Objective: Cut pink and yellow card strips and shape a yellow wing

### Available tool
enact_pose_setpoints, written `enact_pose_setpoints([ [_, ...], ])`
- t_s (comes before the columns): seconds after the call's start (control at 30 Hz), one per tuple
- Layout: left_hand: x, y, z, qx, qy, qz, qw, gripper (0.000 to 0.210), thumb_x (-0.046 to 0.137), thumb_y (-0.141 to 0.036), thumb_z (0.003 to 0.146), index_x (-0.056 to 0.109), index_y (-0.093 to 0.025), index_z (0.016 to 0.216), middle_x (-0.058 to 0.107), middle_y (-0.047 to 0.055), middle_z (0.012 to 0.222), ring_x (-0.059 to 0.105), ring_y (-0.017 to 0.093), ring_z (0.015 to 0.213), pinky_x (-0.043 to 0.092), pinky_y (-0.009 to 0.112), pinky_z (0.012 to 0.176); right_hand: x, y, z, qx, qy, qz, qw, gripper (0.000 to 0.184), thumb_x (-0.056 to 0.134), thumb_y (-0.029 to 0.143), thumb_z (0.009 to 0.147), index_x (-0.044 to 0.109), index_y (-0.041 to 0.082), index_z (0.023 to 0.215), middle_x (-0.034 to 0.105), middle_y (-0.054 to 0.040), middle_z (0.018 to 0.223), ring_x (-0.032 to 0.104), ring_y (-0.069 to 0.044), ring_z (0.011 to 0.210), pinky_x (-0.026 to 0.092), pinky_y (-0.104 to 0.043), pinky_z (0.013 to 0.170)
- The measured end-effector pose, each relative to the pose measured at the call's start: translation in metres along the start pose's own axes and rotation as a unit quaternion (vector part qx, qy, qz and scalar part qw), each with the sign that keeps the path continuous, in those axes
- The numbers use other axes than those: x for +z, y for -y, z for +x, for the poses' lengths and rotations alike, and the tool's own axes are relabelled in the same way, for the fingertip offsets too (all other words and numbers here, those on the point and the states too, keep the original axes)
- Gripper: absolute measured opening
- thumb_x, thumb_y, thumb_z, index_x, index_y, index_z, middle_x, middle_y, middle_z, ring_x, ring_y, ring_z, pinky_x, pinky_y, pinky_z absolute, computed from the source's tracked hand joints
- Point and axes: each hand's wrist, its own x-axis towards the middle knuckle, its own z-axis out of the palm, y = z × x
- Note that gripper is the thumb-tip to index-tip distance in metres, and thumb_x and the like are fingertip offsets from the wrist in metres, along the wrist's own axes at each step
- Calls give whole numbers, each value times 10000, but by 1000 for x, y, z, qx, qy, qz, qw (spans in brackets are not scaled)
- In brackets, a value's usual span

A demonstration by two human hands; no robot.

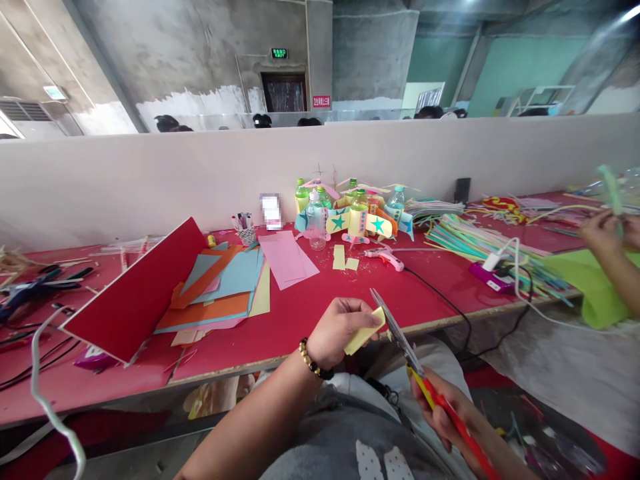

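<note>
My left hand (345,327) pinches a small strip of pale yellow paper (364,333) above my lap, just off the table edge. In my right hand (443,407) is a pair of scissors (425,383) with red and yellow handles. Their blades point up and away, close beside the right end of the paper; whether they touch it I cannot tell. Two more pale yellow paper pieces (339,257) lie on the red table (310,307) ahead. Behind them stand a clear plastic bottle (317,223) and several bottles dressed as paper airplanes (359,223).
A pink glue gun (387,257) with a black cord lies right of the paper pieces. Coloured sheets (220,287) and a leaning red board (135,293) are at left. Bundled pastel strips (480,243) and a purple power strip (493,277) lie right. A co-worker's hands (610,230) work far right.
</note>
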Motion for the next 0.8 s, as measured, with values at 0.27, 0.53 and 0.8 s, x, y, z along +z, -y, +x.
enact_pose_setpoints([
  [0.27, 0, -1, 0, -2, -1, -15, 1000, 185, 724, -250, 627, 584, -134, 595, 601, 9, 481, 457, 69, 359, 300, 175, 371, -1, -2, 2, 18, 6, 48, 999, 684, 600, 820, 468, 368, 233, 733, 282, 100, 563, 200, -35, 404, 185, -209, 383],
  [0.53, 0, -3, 0, -1, 3, -26, 1000, 197, 731, -268, 617, 585, -137, 600, 595, 1, 480, 474, 74, 378, 316, 182, 392, 0, 2, -1, -30, 0, -50, 998, 694, 466, 885, 521, 367, 236, 744, 265, 84, 588, 177, -56, 443, 178, -235, 407],
  [0.8, 0, -3, 1, -1, -2, -13, 1000, 203, 731, -269, 611, 577, -138, 594, 593, 2, 478, 472, 75, 374, 311, 179, 385, 0, 7, -3, -4, 26, -14, 1000, 686, 497, 874, 531, 345, 243, 750, 258, 105, 527, 206, -52, 394, 152, -229, 410],
])
